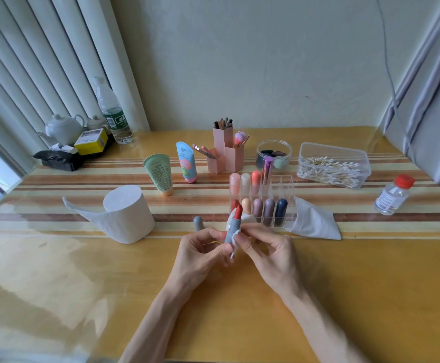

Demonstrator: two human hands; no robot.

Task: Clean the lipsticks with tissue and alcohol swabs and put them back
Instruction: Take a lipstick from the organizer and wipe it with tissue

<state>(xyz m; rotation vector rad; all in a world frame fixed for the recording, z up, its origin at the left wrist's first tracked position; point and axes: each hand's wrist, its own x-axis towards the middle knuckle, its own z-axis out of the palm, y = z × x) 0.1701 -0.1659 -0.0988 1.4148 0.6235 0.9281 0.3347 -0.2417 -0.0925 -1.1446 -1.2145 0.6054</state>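
Tissue roll (128, 214) stands well to the left of the left hand (203, 255), a loose tail trailing off it. Just beyond that hand's knuckles a grey cap (198, 223) stands upright on the table, apart from its tube.

The left hand pinches the grey tube of the open lipstick (233, 226) low down, thumb and fingers curled round it, with the red bullet raised and tilted away from the person. Close against it on the other side, the right hand (271, 254) pinches a small piece of tissue (247, 218) that wraps behind the top of the tube and the bullet.

This looks like the wiping step. It likely goes best if the left hand keeps the base steady and turns it slowly while the right draws the tissue lightly over the bullet. The stick is probably soft, so hard pressure could smear or snap it.

Just beyond the right hand stands the clear organizer (283, 183), with other lipsticks in it and empty compartments at its back right. A crumpled tissue (313, 221) lies just beside it, to the right of the right hand. Farther right and beyond sits the swab box (318, 150), and well to the right the alcohol bottle (393, 196), its red cap on.
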